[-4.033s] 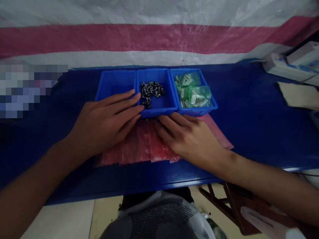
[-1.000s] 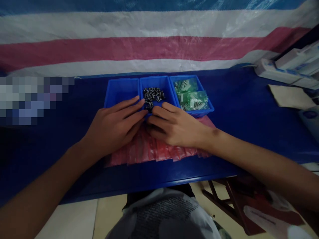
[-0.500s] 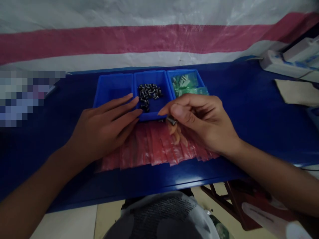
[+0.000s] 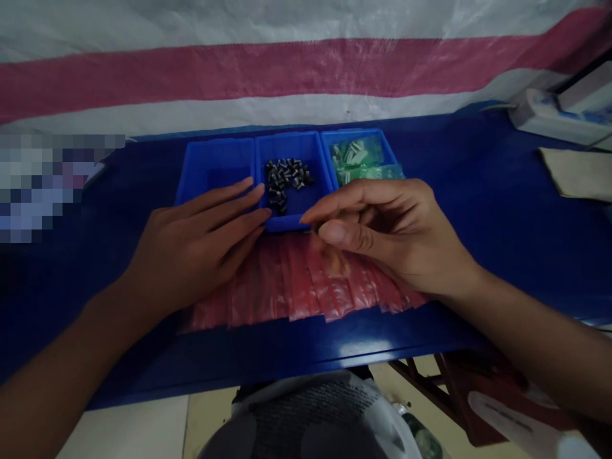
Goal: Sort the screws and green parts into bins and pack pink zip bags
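My left hand (image 4: 198, 239) lies palm down with its fingers stretched, fingertips by the front edge of the middle blue bin (image 4: 299, 223). Its lower side rests over the left end of a row of red plastic bags (image 4: 306, 296). My right hand (image 4: 392, 233) hovers above the bags' right half, fingers curled and thumb brought against them. Whatever sits under that thumb is hidden. Many short dark screws (image 4: 287, 175) lie loose in the middle bin. In the right bin (image 4: 327, 150) are green plastic bags (image 4: 358, 156) with small pale metal parts.
The left blue bin (image 4: 220, 145) stands beside the middle one on the blue table (image 4: 454, 153). A white box-like device (image 4: 549, 118) and a beige sheet (image 4: 576, 172) are at the right. A striped sheet (image 4: 287, 70) hangs behind. Below right is a brown stool (image 4: 478, 408).
My right thumb has slid forward and left, and the screw seen at its tip no longer shows. My left hand has barely moved; the view has shifted slightly.
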Demonstrator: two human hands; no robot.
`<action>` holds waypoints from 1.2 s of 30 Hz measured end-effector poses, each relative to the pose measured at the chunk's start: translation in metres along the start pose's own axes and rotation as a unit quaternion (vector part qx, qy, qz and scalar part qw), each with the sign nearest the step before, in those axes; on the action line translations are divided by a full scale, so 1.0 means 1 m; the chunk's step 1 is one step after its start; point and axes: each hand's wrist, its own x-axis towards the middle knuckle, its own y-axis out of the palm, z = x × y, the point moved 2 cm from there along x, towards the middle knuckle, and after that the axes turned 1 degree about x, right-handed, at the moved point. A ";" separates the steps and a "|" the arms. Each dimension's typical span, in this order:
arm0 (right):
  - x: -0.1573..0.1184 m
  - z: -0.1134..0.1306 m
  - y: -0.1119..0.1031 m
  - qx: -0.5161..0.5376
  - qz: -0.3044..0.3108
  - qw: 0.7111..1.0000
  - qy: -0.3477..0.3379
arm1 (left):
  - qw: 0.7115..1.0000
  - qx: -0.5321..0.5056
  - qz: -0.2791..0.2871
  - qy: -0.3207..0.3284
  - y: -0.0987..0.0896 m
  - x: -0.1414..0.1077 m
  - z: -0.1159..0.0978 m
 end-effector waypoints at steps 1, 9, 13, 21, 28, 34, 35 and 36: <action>0.000 -0.002 0.001 0.012 0.016 0.999 0.025 | 1.000 0.002 0.002 0.000 0.000 0.000 0.000; -0.002 0.000 -0.003 -0.064 -0.087 0.992 -0.067 | 1.000 0.011 -0.011 0.015 -0.001 -0.001 -0.001; -0.002 0.010 -0.007 -0.468 0.007 0.835 -0.290 | 1.000 0.008 -0.013 0.009 -0.001 -0.002 -0.001; -0.001 -0.012 0.000 -0.735 0.165 0.534 -0.384 | 1.000 0.005 -0.016 0.016 -0.003 0.002 -0.002; -0.002 -0.013 0.002 -0.735 0.164 0.519 -0.404 | 1.000 -0.006 -0.010 0.013 0.000 -0.001 -0.001; 0.001 -0.016 -0.002 -0.728 0.155 0.524 -0.414 | 1.000 0.006 -0.010 0.012 -0.001 0.001 -0.001; 0.001 -0.015 -0.002 -0.724 0.156 0.524 -0.420 | 1.000 0.009 -0.014 0.015 -0.001 0.001 -0.001; 0.000 -0.015 -0.002 -0.715 0.156 0.534 -0.423 | 1.000 0.009 -0.016 0.019 -0.001 0.001 -0.001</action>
